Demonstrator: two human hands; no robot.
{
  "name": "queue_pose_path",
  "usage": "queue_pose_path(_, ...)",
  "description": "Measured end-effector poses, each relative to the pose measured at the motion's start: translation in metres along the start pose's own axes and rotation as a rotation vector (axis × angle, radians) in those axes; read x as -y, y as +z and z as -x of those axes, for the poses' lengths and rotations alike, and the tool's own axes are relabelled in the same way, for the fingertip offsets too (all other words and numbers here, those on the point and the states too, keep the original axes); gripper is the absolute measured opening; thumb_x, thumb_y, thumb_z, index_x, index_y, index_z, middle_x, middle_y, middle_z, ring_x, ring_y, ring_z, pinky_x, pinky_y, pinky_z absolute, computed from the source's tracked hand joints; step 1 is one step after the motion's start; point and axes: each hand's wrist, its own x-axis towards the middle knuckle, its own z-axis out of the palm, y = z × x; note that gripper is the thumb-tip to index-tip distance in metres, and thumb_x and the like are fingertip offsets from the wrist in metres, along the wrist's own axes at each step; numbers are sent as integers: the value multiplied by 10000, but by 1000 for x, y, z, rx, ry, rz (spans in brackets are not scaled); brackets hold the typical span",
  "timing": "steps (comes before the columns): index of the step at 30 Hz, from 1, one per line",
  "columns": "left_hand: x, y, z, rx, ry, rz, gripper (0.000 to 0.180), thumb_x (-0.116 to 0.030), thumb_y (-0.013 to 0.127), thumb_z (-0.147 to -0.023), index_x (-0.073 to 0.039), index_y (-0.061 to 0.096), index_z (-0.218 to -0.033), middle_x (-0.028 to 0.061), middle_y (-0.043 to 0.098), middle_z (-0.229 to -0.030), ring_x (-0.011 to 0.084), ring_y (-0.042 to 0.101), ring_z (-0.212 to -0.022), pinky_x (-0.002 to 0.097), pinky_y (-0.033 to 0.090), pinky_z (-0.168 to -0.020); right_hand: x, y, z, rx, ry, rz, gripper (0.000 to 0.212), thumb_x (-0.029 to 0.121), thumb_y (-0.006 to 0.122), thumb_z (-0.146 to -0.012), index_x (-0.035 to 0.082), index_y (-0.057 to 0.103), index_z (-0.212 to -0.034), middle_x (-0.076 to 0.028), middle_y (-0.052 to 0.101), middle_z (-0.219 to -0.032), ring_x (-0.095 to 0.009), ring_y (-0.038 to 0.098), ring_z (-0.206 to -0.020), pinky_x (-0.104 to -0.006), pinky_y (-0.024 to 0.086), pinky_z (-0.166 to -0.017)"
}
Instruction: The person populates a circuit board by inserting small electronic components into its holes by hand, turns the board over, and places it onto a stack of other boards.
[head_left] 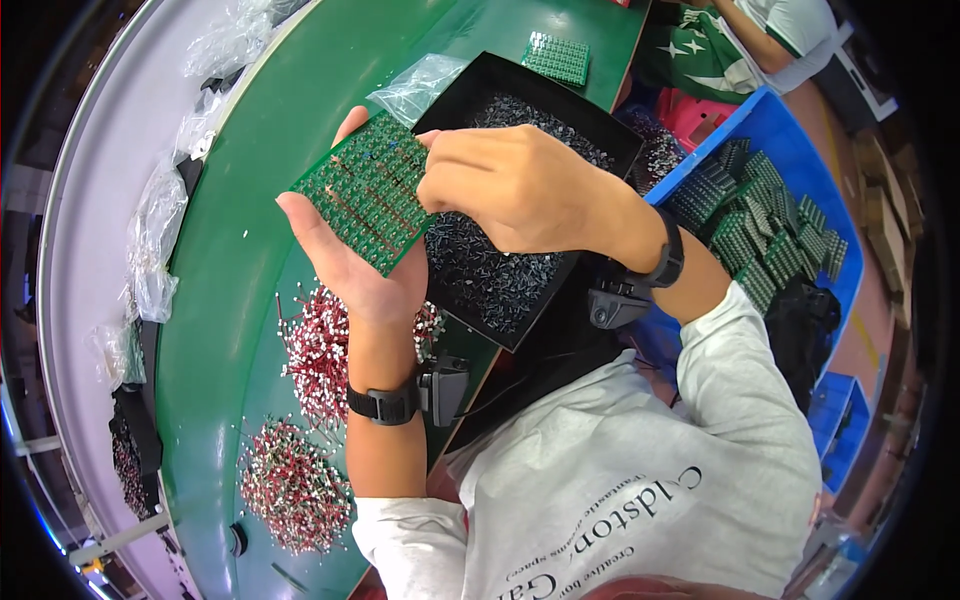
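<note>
Head view, from the left: clear plastic bags lie along a pale ledge beside the green table. Two heaps of small red-and-white wired parts sit on the table, the near heap and the far heap, the latter partly behind the left forearm. The left hand grips a green circuit board, tilted above the table. The right hand curls at the board's right edge; whether it pinches anything cannot be told. Beyond lie a black tray of dark bits and a blue bin of boards.
</note>
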Motion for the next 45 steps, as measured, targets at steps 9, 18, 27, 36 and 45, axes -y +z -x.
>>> queue_pose_path(9, -1, 2, 0, 8, 1, 43, 827, -667, 260, -1001, 3, 392, -1469, 105, 598, -1268, 240, 575, -1164, 425, 459, -996, -12, -20, -3, -86, 52, -8, 124, -26, 720, -799, 14, 661, -901, -107, 629, -863, -274, 638, -748, -352, 523, -650)
queue_pose_path(18, 1, 2, -1, 35, 12, 8, 830, -638, 246, -1017, 53, 396, -1451, 155, 594, -1286, 263, 577, -1187, 415, 465, -1011, -13, -16, -1, -32, 49, 25, 130, -4, 728, -789, 25, 666, -899, -99, 637, -884, -286, 650, -775, -349, 533, -667)
queue_pose_path(27, 4, 0, -1, 39, 19, -9, 835, -642, 243, -1015, 53, 392, -1455, 160, 589, -1296, 260, 575, -1193, 418, 463, -1016, -11, -5, 1, -57, 35, 152, 110, -18, 679, -808, 12, 624, -898, -102, 599, -835, -287, 625, -747, -361, 513, -644)
queue_pose_path(36, -1, 5, 1, 85, -2, 51, 847, -674, 243, -1002, 43, 436, -1409, 184, 618, -1246, 257, 617, -1127, 390, 501, -976, -12, -20, -2, -72, 12, 80, 153, -31, 708, -787, 31, 680, -925, -109, 628, -839, -281, 631, -745, -353, 518, -641)
queue_pose_path(45, 3, 5, -1, -17, 48, 28, 816, -642, 240, -1020, 52, 448, -1395, 166, 617, -1232, 242, 618, -1112, 381, 506, -953, -12, -12, -2, -58, 13, 57, 149, -44, 704, -782, 8, 647, -910, -125, 645, -900, -303, 649, -803, -359, 534, -689)
